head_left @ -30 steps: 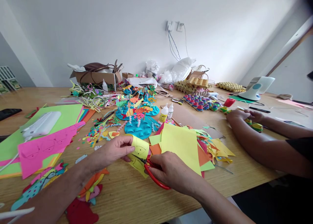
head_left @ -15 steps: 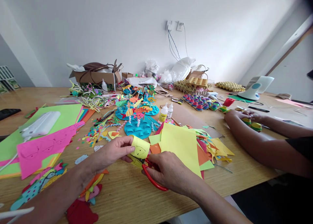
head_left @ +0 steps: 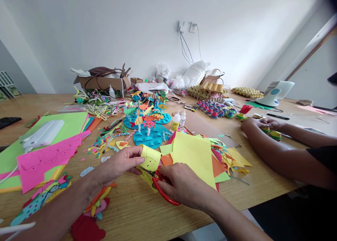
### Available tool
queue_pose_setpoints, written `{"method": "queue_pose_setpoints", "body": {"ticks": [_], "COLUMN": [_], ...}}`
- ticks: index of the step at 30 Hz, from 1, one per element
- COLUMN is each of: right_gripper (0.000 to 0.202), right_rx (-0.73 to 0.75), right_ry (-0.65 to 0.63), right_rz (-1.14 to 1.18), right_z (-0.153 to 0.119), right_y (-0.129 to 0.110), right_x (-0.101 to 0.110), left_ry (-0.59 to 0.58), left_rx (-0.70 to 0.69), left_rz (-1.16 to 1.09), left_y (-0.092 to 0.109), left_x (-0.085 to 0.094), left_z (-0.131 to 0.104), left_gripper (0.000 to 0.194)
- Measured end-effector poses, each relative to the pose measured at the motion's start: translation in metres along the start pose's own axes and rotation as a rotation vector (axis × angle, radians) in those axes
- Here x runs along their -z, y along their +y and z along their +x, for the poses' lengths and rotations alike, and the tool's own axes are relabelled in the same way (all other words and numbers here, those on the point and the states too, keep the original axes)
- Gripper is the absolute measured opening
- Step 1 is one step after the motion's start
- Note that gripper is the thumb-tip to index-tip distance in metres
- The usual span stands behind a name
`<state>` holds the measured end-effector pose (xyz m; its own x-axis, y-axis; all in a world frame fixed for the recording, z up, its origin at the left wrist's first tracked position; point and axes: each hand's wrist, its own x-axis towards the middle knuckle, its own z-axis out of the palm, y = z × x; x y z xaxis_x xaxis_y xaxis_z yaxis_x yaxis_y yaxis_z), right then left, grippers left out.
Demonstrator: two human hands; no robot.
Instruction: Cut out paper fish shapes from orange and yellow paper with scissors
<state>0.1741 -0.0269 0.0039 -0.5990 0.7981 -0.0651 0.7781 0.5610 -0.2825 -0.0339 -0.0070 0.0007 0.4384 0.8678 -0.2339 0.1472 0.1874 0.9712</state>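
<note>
Pinched between the thumb and fingers of my left hand [head_left: 129,161] is a yellow strip of paper [head_left: 150,157] with fish outlines drawn on it; it curls upward. My right hand [head_left: 181,183] grips red-handled scissors [head_left: 168,197], whose blades lie at the paper, just right of my left fingertips. Part of the strip hangs below the blades. Behind my right hand lies a yellow sheet [head_left: 195,153] on a heap of coloured scraps. Blue round bases [head_left: 148,138] with colourful paper fish stand beyond my left hand.
Two glue bottles [head_left: 176,121] stand behind the yellow sheet. Cut fish shapes [head_left: 39,200] and a pink sheet [head_left: 50,158] lie on the left. At right, a co-worker's arms [head_left: 273,153] rest on the table near painted egg-carton pieces [head_left: 275,135]. Cardboard egg trays [head_left: 206,90] sit at the back.
The strip's lower part hangs further down below the scissor blades. Both hands keep nearly the same place and grip.
</note>
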Motion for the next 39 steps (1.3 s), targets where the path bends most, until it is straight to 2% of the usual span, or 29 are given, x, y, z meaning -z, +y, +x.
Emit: {"method": "queue_pose_setpoints", "body": {"ticks": [12,31,39], "right_gripper": [0.03,0.027,0.024], "right_rx": [-0.052,-0.032,-0.012], "right_ry": [0.003,-0.026,0.045], "right_rz": [-0.064,-0.095,-0.102], "right_z": [0.0012,0.003,0.0008], "right_y": [-0.0043,-0.0064,-0.0064], "right_x": [-0.0021,0.002,-0.0034], "left_ry": [-0.007,0.009,0.01], "left_rx": [0.0,0.029,0.03], "left_rz": [0.0,-0.033,-0.046], "left_y": [-0.0016,-0.0024,-0.0036], "left_x": [0.0008,-0.0001,-0.0036], "left_z": [0.0,-0.0006,0.0009], "left_gripper": [0.03,0.029,0.027]}}
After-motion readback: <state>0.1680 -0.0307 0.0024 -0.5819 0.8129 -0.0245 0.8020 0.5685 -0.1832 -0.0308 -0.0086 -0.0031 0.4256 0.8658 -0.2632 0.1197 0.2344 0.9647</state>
